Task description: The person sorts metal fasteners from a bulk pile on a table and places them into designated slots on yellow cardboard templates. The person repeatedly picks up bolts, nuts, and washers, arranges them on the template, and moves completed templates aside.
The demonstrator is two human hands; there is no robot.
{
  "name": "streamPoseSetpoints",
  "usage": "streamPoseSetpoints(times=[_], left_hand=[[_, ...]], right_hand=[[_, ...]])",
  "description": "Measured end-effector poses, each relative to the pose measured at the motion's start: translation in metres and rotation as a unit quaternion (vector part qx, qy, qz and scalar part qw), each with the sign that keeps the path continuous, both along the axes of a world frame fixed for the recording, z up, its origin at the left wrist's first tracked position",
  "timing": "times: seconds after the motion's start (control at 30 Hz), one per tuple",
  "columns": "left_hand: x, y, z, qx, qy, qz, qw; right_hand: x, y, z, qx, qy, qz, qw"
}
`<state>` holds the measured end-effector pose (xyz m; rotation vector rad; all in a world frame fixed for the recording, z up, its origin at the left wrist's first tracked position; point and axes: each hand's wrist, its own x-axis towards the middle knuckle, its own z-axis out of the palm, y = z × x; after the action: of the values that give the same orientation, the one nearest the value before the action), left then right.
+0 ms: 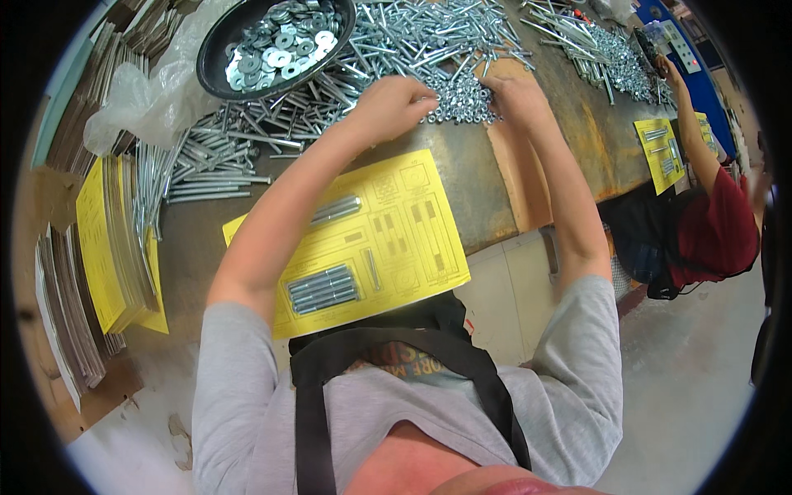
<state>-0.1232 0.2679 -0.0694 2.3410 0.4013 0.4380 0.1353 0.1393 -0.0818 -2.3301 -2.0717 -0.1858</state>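
My left hand (pixel 392 103) and my right hand (pixel 516 95) both reach into a heap of small metal nuts (pixel 462 103) on the worn workbench. The fingers of each hand are curled among the nuts; whether either holds any is hidden. In front of me lies a yellow printed card (pixel 396 239) with several long bolts (pixel 322 289) laid on its outlines and one more bolt (pixel 337 209) near its upper left. A big pile of long silver bolts (pixel 412 37) spreads behind the nuts.
A black bowl of washers (pixel 276 45) stands at the back left beside a clear plastic bag (pixel 144 95). Stacks of yellow cards (pixel 107 239) sit at the left. Another person in a red top (pixel 718 223) works at the right with their own yellow card (pixel 660 153).
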Motion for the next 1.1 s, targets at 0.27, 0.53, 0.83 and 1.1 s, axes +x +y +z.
streamPoseSetpoints(times=[0.27, 0.53, 0.83, 1.1], left_hand=[[0.113, 0.033, -0.025, 0.235, 0.116, 0.151, 0.953], [0.127, 0.049, -0.025, 0.314, 0.112, 0.136, 0.933], [0.070, 0.042, -0.001, 0.317, -0.007, 0.073, 0.946], [-0.097, -0.053, -0.018, 0.192, -0.104, -0.193, 0.957]], right_hand=[[0.039, 0.032, -0.006, 0.144, 0.176, -0.181, 0.957], [0.049, 0.086, -0.022, 0.065, 0.185, -0.322, 0.926], [0.022, 0.008, 0.010, 0.218, 0.500, -0.209, 0.811], [-0.145, -0.085, 0.006, -0.024, 0.641, -0.057, 0.765]])
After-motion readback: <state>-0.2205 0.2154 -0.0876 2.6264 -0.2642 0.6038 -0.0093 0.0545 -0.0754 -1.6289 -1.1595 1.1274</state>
